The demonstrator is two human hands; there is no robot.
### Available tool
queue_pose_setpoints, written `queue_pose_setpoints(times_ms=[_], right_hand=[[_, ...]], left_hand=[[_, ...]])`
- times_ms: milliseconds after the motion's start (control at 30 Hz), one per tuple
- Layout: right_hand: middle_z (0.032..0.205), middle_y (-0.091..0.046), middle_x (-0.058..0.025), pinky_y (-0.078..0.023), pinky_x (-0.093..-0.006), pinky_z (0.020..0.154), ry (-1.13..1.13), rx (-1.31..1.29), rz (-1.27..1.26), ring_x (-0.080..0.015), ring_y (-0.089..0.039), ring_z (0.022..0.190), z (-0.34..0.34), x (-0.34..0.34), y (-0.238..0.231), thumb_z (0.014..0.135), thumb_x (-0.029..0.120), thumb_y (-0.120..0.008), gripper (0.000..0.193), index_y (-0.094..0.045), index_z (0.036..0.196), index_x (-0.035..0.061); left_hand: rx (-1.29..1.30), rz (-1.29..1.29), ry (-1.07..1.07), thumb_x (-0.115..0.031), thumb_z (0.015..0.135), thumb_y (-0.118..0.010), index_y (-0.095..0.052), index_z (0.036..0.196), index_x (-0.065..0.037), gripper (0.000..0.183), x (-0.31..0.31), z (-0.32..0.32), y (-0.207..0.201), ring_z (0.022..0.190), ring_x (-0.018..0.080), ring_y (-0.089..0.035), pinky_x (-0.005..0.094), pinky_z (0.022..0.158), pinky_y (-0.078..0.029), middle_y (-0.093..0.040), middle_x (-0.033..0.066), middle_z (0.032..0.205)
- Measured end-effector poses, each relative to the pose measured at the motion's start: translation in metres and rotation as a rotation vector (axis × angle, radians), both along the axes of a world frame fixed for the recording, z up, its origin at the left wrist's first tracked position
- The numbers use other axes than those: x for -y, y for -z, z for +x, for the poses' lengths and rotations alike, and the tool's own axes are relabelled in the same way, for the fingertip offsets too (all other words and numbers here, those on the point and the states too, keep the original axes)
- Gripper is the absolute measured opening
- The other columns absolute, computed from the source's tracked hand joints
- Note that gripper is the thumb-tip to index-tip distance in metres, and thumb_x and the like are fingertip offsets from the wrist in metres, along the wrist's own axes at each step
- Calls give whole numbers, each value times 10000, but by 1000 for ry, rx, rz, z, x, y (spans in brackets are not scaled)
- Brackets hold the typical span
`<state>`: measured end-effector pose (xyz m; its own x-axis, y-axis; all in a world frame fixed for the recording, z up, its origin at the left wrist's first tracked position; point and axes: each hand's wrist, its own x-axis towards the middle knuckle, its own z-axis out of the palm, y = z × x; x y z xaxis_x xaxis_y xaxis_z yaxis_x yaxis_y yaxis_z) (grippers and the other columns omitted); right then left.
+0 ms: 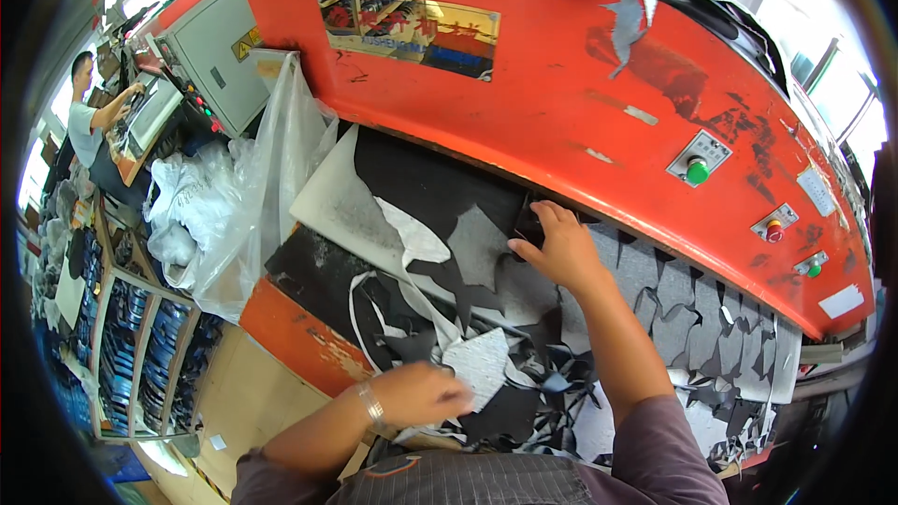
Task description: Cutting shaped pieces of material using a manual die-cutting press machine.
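My right hand (pixel 564 245) reaches to the far edge of the sheet material, just below the red machine beam. Its thumb and fingers close round a small dark cutting die (pixel 529 217), mostly hidden by the hand. Closer to me, my left hand (pixel 419 395) has curled, slightly blurred fingers; what they hold, if anything, is hidden. Right beside those fingertips is a pale grey cut piece (pixel 479 367). Grey-and-black sheet material (pixel 472 243) covers the bed, with cut-out gaps and ragged strips. Rows of cut-outs mark the grey sheet (pixel 720 318) on the right.
The red beam (pixel 561 84) spans the far side, with a green button (pixel 697 171) and a red knob (pixel 774 232). Scraps (pixel 552 393) pile up near me. Clear plastic bags (pixel 271 196) hang at left, above a shelf rack (pixel 140 355). Another person (pixel 86 131) works far left.
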<state>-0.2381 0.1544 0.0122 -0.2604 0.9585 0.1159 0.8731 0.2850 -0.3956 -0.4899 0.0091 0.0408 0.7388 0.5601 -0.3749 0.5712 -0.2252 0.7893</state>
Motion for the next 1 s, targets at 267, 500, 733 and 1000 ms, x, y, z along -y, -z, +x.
queue_pose_setpoints(times_ms=[267, 500, 733, 1000], right_hand=[[1142, -544, -143, -417, -434, 882, 212, 98, -105, -285, -549, 1066, -7, -29, 29, 718, 418, -737, 532, -627, 1094, 58], [1034, -504, -54, -365, -298, 897, 186, -1072, -148, -161, -475, 1005, 16, 56, 16, 745, 226, -677, 332, -584, 978, 9], [1104, -466, -74, -338, -319, 953, 38, -996, -132, -186, -453, 1044, -13, 89, 23, 766, 161, -699, 311, -561, 1004, 16], [1016, -499, -161, -447, -361, 790, -28, -314, -25, -295, -522, 883, -41, 3, -2, 739, 275, -786, 465, -549, 984, -41]], left_hand=[[570, -225, -542, -252, 928, -603, -567, 1204, -17, 364, -138, 53, 84, 845, 112, -619, 279, 752, -517, -648, 63, 990], [919, -649, -528, -436, 896, -625, -299, 1435, -3, 764, -146, 95, 72, 1171, 192, -523, 282, 960, -420, -503, 199, 1305], [921, -668, -645, -358, 770, -797, -295, 1418, -13, 890, -112, 84, 88, 1131, 158, -509, 312, 917, -457, -498, 134, 1269], [549, -288, -731, -136, 834, -684, -591, 1051, -42, 255, -75, 43, 126, 717, 131, -581, 288, 563, -464, -633, 52, 857]])
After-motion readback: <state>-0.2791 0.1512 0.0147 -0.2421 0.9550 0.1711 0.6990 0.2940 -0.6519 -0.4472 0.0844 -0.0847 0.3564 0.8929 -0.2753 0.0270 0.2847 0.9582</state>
